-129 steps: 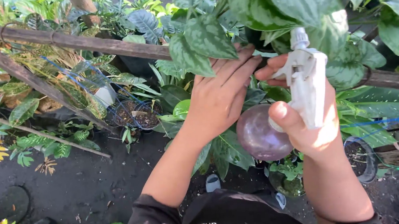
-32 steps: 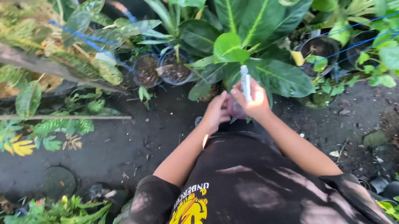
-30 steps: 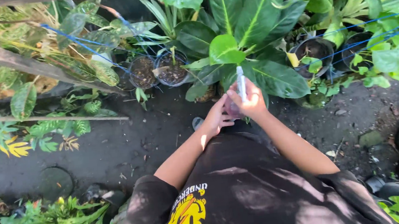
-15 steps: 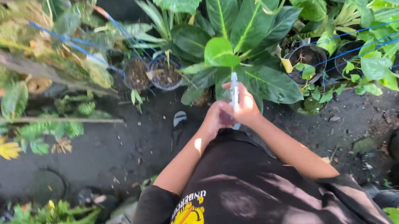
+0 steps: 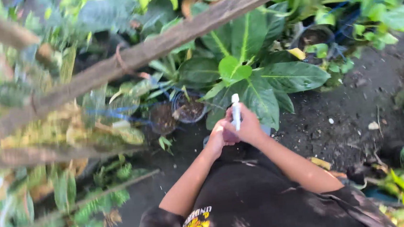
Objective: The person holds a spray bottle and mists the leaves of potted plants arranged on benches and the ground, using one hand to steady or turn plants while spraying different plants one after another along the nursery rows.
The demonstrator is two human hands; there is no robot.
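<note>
Head view: we look down at our two hands, held close in front of our chest, over dark soil.
Right hand [image 5: 251, 126]: our fingers are wrapped around a thin white sprayer [image 5: 236, 112]; a firm grip.
Left hand [image 5: 217, 137]: it touches the right hand, curled by the bottom of the sprayer. We cannot tell if it squeezes anything.
Where it points: the sprayer stands almost straight up, its long side running up and down, tip toward the big green leaves [image 5: 276, 76].
Nearby: two small pots [image 5: 190, 110] with soil, and a wooden pole [image 5: 158, 47] above.
How far along: we think the sprayer is ready, but no spray shows. The leaves look dry.
</note>
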